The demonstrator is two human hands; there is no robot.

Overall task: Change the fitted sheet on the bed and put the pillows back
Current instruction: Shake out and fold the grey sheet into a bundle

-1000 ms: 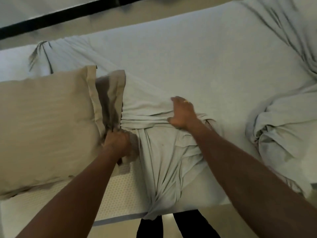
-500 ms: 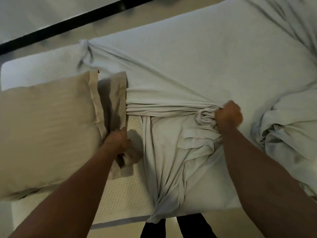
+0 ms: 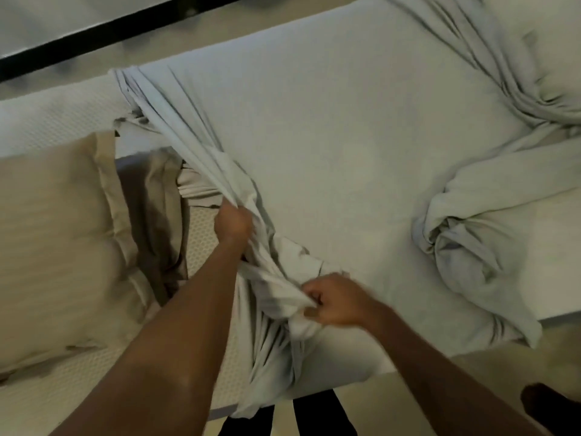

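A pale grey fitted sheet (image 3: pixel 330 130) covers most of the mattress and is pulled back from the left end into a bunched band. My left hand (image 3: pixel 234 223) is shut on that bunched edge near the bed's middle. My right hand (image 3: pixel 334 298) grips a wad of the same sheet closer to the near edge. A beige pillow (image 3: pixel 56 234) lies on the left end, with a darker pillowcase flap (image 3: pixel 151 215) beside it. Bare white dotted mattress (image 3: pixel 201 234) shows between the pillow and the sheet.
A crumpled pale blanket or sheet bundle (image 3: pixel 478 247) lies at the right of the bed. Beyond the far edge are a beige floor strip and a black bar (image 3: pixel 94 33). My dark trouser legs (image 3: pixel 314 416) stand at the near edge.
The sheet has come further off the far left corner, baring more mattress. My left hand left the pillowcase flap and took the sheet's bunched edge; my right hand pulled its wad toward the near edge.
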